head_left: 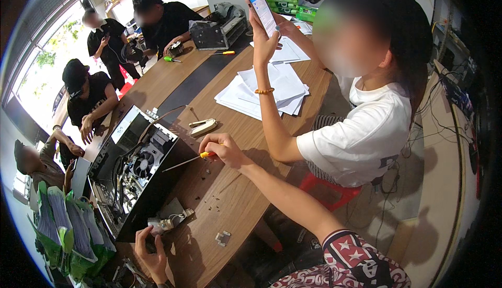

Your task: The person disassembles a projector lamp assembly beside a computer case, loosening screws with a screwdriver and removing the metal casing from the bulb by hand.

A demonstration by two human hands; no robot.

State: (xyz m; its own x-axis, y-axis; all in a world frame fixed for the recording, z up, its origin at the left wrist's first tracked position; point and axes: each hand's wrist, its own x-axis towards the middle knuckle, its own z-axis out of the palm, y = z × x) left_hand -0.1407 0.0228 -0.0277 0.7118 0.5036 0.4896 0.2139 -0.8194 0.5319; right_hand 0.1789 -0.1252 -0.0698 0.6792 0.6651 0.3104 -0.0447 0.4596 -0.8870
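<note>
My right hand [225,151] is closed around a screwdriver [205,154] with a yellow handle. The thin shaft slants left toward the side of an opened black computer case [157,181]. Inside that case a round fan [142,165], cables and boards are exposed. At the near end of the case, the fingers of my left hand [151,254] curl at the end of a small metal part [168,222] with silvery cylinders; what lies within the palm is partly hidden. Between my hands, several tiny dark screws [212,203] lie scattered on the wooden table [238,188].
Small whitish pieces [223,238] sit near the table's edge. Beyond my right hand are a beige handset-like object [202,127] and papers [266,92]. A person [361,126] on the right holds a phone [262,13]. Other people occupy the far side; green-edged bundles [68,230] stand left.
</note>
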